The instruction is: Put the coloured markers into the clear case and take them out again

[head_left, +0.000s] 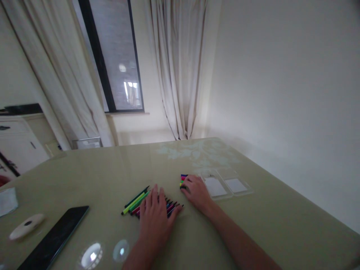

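Note:
A loose bundle of coloured felt-tip pens [135, 203] lies on the table, fanned out in green, yellow-green, red and dark shades. My left hand [154, 212] rests flat across them, fingers stretched and thumb out to the side, covering their middle. Just to the right, my right hand [196, 191] curls its fingers over a small row of felt-tip pens [183, 178] whose blue, pink, green and yellow ends stick out on the left. The rest of that row is hidden under the hand. An opened clear plastic case [229, 183] with white inserts lies beside my right hand.
On the left of the table [98, 168] lie a dark phone or tablet [56, 236], a white oval object [27, 227] and a pale cloth or tissue [8, 201]. Two round clear pieces [91, 256] sit near the front. A wall [295, 112] borders the right side.

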### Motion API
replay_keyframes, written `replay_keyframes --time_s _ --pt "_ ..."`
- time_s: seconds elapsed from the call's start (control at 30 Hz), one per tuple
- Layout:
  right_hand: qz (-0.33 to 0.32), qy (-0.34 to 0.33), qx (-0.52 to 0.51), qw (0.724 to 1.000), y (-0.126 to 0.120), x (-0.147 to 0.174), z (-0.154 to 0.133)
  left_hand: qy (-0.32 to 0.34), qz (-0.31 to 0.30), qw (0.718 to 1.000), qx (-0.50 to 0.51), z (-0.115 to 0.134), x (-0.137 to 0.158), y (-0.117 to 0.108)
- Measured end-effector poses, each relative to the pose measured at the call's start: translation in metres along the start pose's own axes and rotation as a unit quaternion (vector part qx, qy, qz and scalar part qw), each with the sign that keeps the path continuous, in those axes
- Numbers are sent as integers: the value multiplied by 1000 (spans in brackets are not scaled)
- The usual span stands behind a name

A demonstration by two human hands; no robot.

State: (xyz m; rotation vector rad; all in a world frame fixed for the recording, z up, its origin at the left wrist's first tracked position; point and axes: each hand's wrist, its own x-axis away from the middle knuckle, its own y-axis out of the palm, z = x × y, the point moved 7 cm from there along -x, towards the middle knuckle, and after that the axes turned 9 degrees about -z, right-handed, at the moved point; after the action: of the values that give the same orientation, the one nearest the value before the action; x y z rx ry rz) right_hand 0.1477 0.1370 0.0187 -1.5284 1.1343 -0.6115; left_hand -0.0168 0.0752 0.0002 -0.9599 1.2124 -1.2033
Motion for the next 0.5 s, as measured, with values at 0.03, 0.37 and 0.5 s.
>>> replay_keyframes --time_s 0.03,0.37,0.5 --pt "6 -1 6 1000 -2 0 0 16 -4 1000 -7 9 4 5" --pt "65 243 44 967 -61 31 85 -52 -13 995 -81 -8 4 12" --pt "18 294 2 956 -55 39 101 -92 -44 992 -74 -18 0 16"
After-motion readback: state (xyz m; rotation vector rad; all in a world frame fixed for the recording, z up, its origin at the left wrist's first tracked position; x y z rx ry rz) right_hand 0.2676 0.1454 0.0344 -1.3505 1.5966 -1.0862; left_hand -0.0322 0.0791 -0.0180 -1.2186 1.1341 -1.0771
